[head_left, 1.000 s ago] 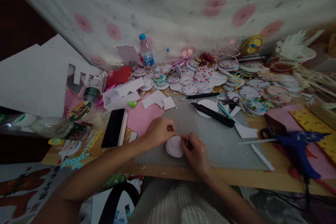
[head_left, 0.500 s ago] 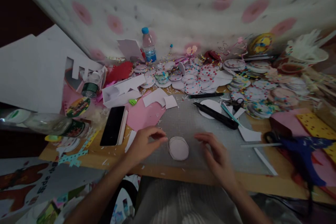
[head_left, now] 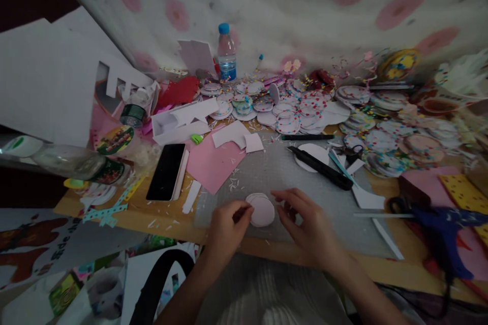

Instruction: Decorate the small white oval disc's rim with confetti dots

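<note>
A small stack of round white paper discs lies on the grey cutting mat near the table's front edge. At the stack's left rim, the thumb and index finger of my left hand come together on the edge of the discs. On the right side, my right hand hovers with curved fingers apart, its fingertips close to the rim and nothing between them. Beyond that hand, a black utility knife rests across a larger white disc.
A phone, pink paper and paper offcuts lie to the left. Decorated discs are piled along the back beside a water bottle. A black pen and small scissors lie behind the knife. A blue glue gun sits at right.
Both hands have closed in on the stack of discs from either side. My left fingers now meet its rim, and my right fingertips are nearer. The view has shifted slightly.
</note>
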`<state>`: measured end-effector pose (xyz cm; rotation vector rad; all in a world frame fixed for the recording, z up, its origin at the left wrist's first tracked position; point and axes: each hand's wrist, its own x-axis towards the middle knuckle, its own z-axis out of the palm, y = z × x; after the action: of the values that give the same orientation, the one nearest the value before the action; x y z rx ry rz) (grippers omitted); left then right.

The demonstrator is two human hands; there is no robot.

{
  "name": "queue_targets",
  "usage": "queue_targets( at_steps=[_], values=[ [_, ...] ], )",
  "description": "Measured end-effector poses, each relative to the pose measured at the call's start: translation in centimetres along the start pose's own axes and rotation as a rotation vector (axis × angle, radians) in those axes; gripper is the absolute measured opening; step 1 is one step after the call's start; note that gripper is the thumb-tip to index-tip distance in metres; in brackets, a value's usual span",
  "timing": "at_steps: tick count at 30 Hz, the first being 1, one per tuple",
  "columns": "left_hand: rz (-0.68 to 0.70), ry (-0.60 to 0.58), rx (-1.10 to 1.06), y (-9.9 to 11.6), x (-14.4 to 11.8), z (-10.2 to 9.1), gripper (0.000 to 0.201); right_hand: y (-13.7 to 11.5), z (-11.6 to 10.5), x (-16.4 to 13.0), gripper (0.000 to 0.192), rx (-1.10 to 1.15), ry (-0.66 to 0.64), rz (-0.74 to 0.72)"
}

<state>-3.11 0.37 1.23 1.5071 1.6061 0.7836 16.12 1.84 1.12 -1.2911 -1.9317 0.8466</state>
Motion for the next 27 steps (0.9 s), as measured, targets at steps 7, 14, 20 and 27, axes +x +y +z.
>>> queue_targets(
  at_steps=[7,14,20,27],
  values=[
    [0.156,-0.053,0.078,0.0,1.1,-0.2,0.017,-0.6,-0.3,1.1,0.017,-0.011,-0.025,0.005],
    [0.265,-0.112,0.083,0.1,2.1,-0.5,0.017,-0.1,-0.1,0.9,0.025,-0.044,-0.099,-0.026],
    [0.267,-0.182,0.115,-0.2,3.2,-0.7,0.017,0.2,-0.1,1.1,0.035,-0.148,-0.180,-0.043],
    [0.330,-0.082,0.267,0.7,2.5,-1.1,0.017,-0.1,0.0,1.3,0.024,-0.150,-0.120,-0.029]
  ],
)
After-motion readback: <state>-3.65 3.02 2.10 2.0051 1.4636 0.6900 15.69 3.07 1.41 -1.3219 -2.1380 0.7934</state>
